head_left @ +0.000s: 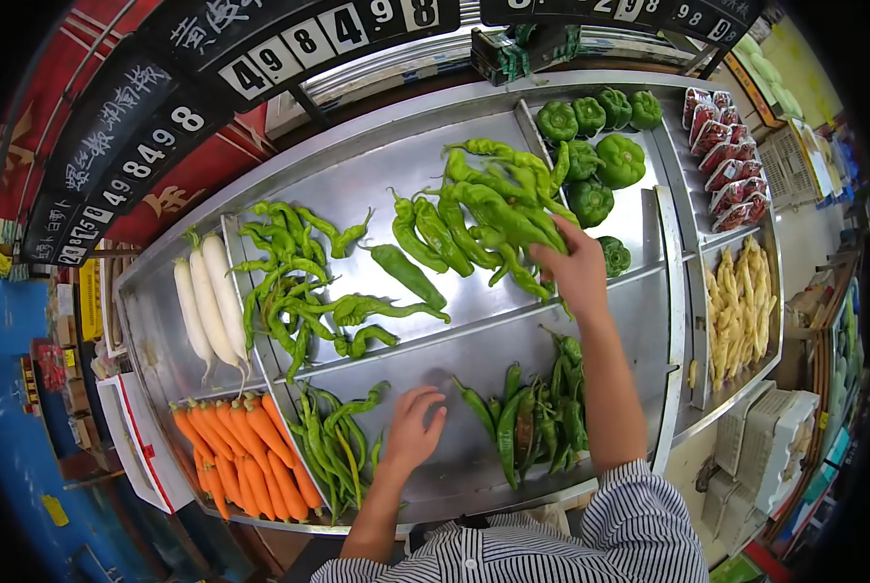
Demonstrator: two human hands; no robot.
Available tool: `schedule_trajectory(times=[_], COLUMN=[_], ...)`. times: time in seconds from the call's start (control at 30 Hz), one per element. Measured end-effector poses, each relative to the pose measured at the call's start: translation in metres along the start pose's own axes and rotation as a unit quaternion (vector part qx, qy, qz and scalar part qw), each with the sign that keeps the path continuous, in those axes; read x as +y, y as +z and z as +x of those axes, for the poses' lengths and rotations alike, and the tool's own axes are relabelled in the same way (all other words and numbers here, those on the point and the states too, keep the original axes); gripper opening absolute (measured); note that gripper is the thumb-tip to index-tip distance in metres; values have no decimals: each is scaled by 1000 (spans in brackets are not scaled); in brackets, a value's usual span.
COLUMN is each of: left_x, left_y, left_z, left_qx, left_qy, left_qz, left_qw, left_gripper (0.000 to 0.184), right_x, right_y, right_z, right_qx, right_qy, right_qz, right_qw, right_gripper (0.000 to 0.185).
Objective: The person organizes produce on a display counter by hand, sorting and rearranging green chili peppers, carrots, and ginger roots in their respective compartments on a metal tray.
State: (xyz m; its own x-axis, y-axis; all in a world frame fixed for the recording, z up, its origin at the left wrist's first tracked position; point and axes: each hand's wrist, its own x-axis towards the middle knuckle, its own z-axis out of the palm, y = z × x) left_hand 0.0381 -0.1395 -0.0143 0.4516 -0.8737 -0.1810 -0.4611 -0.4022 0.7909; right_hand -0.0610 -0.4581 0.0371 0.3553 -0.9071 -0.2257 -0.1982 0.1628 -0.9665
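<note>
My right hand (575, 270) is at the right end of a heap of long light-green peppers (498, 199). Its fingers are bent around the peppers at that end, and the grip is partly hidden. My left hand (415, 429) hovers over the bare metal of the front compartment, fingers apart and holding nothing. Just left of it lie thin green chili peppers (333, 437); to its right is a pile of darker green peppers (532, 423). Beyond it, a single smooth green pepper (408, 276) lies near curly green peppers (294, 272).
Metal dividers (435, 335) split the display stand. White radishes (216, 301) and carrots (245, 452) fill the left end. Green bell peppers (619, 161), wrapped red packs (726, 160) and pale yellow roots (741, 306) sit on the right. Price boards (328, 44) hang above the back edge.
</note>
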Motion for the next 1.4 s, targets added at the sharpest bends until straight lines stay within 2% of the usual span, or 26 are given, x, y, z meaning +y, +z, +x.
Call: schedule_trajectory(times=[0.03, 0.1, 0.13, 0.17, 0.23, 0.3, 0.33, 0.4, 0.5, 0.57, 0.63, 0.73, 0.83, 0.87, 0.97, 1.0, 1.07, 1.17, 1.3, 1.33, 1.4], left_x=[0, 4, 10, 21, 48, 53, 53, 38, -4, -18, -32, -77, -90, -90, -108, -105, -101, -86, -55, -55, -54], left_y=[0, 0, 0, 0, -3, -13, -18, -32, -69, -106, -137, -164, -168, -168, -150, -145, -134, -114, -91, -85, -73], left_z=[1, 11, 17, 25, 48, 71, 81, 95, 103, 103, 106, 119, 131, 129, 128, 124, 117, 101, 72, 65, 52], left_qx=[-9, -30, -42, -20, 27, 0, -14, 49, 159, 216, 239, 276, 351, 343, 355, 341, 345, 366, 383, 377, 372], left_qy=[-10, -67, -97, -83, -51, -48, -44, -76, -91, -131, -119, -165, -166, -210, -171, -138, -119, -107, -81, -69, -49], left_qz=[-13, -188, -275, -382, -575, -708, -767, -755, -730, -646, -557, -422, -227, -133, 14, 40, 51, 25, 8, 13, 9], left_qw=[1000, 979, 956, 920, 816, 704, 640, 649, 659, 720, 787, 847, 893, 906, 919, 929, 930, 924, 920, 923, 927], left_gripper=[19, 25, 28, 32, 43, 48, 51, 48, 40, 38, 37, 45, 57, 69, 75, 79, 79, 73, 61, 60, 57], right_x=[-7, -20, -13, -4, 3, 14, 9, -4, 8, 9, 20, 31, 42, 51, 74, 74, 72, 65, 37, 38, 23], right_y=[0, 3, 8, 14, 38, 58, 70, 85, 67, 50, 38, 48, 56, 56, 48, 44, 38, 35, 13, 9, 6], right_z=[-16, -50, -64, -77, -102, -120, -123, -127, -91, -54, -5, 33, 50, 55, 67, 70, 77, 77, 76, 76, 65], right_qx=[-16, -45, -54, -63, -108, -169, -184, -213, -164, -55, -9, -3, -67, -52, -15, -26, -46, 1, -24, -31, -38], right_qy=[-5, -15, -37, -58, -195, -286, -316, -373, -294, -171, -250, -210, -159, -190, -273, -269, -262, -269, -123, -124, -55], right_qz=[13, 36, -5, -46, -41, -151, -160, -179, -177, -140, -318, -499, -575, -557, -511, -492, -451, -400, -239, -125, 11], right_qw=[1000, 998, 998, 995, 974, 931, 917, 885, 925, 974, 915, 841, 800, 807, 815, 828, 852, 876, 963, 984, 998], right_gripper=[45, 48, 48, 49, 41, 44, 44, 43, 39, 35, 49, 71, 88, 85, 77, 74, 67, 56, 52, 50, 49])
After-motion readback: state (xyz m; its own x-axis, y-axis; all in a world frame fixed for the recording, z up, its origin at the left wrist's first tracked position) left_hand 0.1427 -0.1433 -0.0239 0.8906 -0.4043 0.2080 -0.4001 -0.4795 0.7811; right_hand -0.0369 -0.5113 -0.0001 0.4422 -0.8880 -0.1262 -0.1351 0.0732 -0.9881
